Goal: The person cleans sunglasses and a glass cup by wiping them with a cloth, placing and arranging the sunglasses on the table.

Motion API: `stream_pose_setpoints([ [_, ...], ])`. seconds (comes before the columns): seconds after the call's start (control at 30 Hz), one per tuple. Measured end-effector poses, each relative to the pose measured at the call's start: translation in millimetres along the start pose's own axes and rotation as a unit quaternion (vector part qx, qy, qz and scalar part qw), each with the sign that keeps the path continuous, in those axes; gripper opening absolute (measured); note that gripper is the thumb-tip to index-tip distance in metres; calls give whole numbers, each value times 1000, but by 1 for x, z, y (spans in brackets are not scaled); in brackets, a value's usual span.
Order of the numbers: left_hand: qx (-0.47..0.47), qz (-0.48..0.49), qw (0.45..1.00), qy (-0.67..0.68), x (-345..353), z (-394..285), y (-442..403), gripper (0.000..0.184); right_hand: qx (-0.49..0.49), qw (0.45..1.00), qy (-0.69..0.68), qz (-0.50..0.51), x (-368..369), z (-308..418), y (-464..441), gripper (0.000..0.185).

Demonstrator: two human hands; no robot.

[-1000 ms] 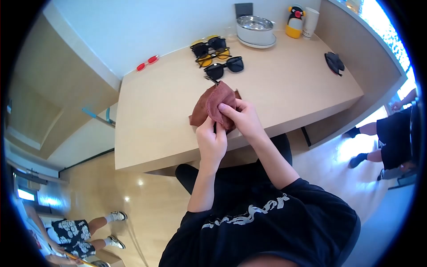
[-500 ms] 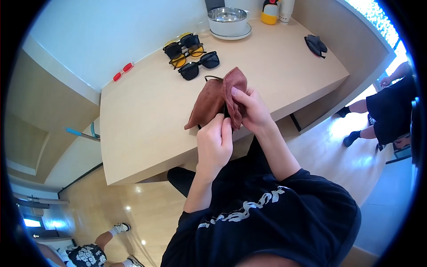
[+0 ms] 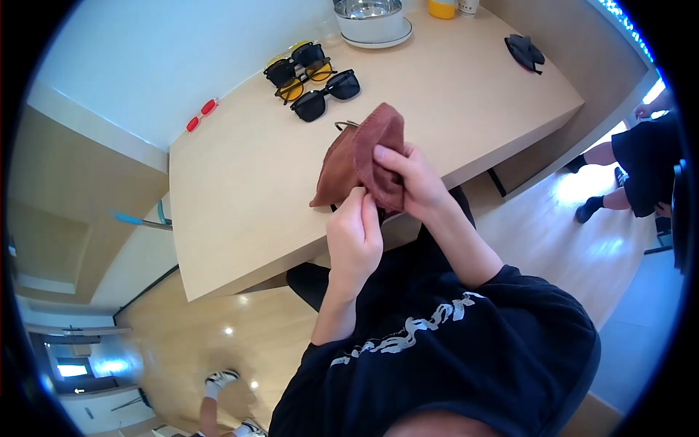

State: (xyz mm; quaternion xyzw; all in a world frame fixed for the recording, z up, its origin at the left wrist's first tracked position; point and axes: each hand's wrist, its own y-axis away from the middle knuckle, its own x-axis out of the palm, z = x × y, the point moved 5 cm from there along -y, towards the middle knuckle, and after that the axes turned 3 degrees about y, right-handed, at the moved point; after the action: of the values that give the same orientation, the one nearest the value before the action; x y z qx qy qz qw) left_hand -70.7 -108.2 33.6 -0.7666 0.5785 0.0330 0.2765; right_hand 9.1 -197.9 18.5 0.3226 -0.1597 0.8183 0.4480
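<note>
A reddish-brown cloth (image 3: 380,138) is bunched and folded over a dark pair of glasses just above the table's front edge. One thin temple of the glasses (image 3: 346,124) sticks out at the top; most of the frame and the lenses are hidden under the cloth. My right hand (image 3: 416,178) is closed on the cloth from the right, thumb pressed on its near fold. Below and to the left, my left hand (image 3: 354,237) pinches at the lower part of the glasses, its fingertips against the cloth.
On the wooden table (image 3: 240,197) lie black sunglasses (image 3: 326,95), yellow-lensed glasses (image 3: 304,81), red glasses (image 3: 202,115) and, at right, dark glasses with a grey cloth (image 3: 524,53). A white bowl (image 3: 370,28) stands at the back. Other people's legs (image 3: 608,175) show beside the table.
The cloth has turned and now covers the dark strip that showed between my hands. Both hands keep their hold. The view has shifted slightly, and the person at lower left has moved.
</note>
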Motion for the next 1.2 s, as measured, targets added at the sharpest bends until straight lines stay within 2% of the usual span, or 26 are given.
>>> stream_pose_setpoints([
  [0.03, 6, -36, 999, 34, -4, 3, 2, 14, 26, 1000, -3, 13, 3, -7, 2, 26],
  [0.07, 13, -72, 995, 68, -8, 6, 3, 15, 23, 995, 86, 43, 6, -12, 6, 25],
  [0.17, 5, -68, 994, 87, -6, 14, 9, 20, 45, 997, 48, 43, 1, -28, 6, 26],
  [0.2, 19, -66, 996, 57, -4, 11, 8, 22, 43, 997, 49, 43, 0, -25, 5, 26],
  [0.43, -12, 9, 1000, 16, 4, 6, 10, 18, -13, 1000, 10, -16, -5, -2, 0, 25],
  [0.5, -13, -40, 999, 29, -2, 8, 12, 19, 10, 1000, 27, -10, 2, -10, 4, 26],
  [0.57, -19, -100, 990, 95, -7, 24, 19, 22, 16, 992, 125, 21, 10, -16, 13, 26],
  [0.63, -43, -198, 962, 182, -3, 30, 19, 24, 18, 991, 130, 29, 1, -29, 12, 25],
  [0.7, -46, -84, 987, 129, 2, 29, 13, 25, 15, 990, 136, 30, -7, -21, 12, 25],
  [0.73, -45, -59, 992, 102, 5, 27, 14, 25, 17, 993, 117, 26, -10, -19, 13, 26],
  [0.77, -43, -63, 991, 107, 6, 24, 15, 25, 16, 992, 124, 27, -11, -16, 13, 26],
  [0.83, -41, -4, 998, 51, 18, 11, 12, 25, 3, 999, 28, -34, -19, -6, 11, 26],
  [0.9, 1, -33, 996, 78, 26, 6, 9, 22, 9, 997, 54, -45, -25, 2, 7, 29],
  [0.97, -71, 3, 996, 45, 26, 16, 14, 21, -46, 996, 16, -72, -25, 6, 7, 31],
  [1.0, 10, -45, 999, -18, 17, 6, 13, 20, -45, 995, 41, -78, -32, 9, 7, 32],
  [1.03, -14, -72, 996, 50, 6, 4, 10, 20, -72, 992, 26, -98, -37, 15, 4, 33],
  [1.1, 102, -145, 982, -72, -42, -16, 3, 23, -104, 987, 45, -114, -48, 36, 2, 38],
  [1.17, 177, -223, 958, 29, -94, -52, 0, 25, -132, 980, 41, -144, -63, 50, -4, 36],
  [1.2, 277, -282, 918, 44, -122, -80, 0, 17, -137, 979, 67, -138, -68, 55, -7, 36],
])
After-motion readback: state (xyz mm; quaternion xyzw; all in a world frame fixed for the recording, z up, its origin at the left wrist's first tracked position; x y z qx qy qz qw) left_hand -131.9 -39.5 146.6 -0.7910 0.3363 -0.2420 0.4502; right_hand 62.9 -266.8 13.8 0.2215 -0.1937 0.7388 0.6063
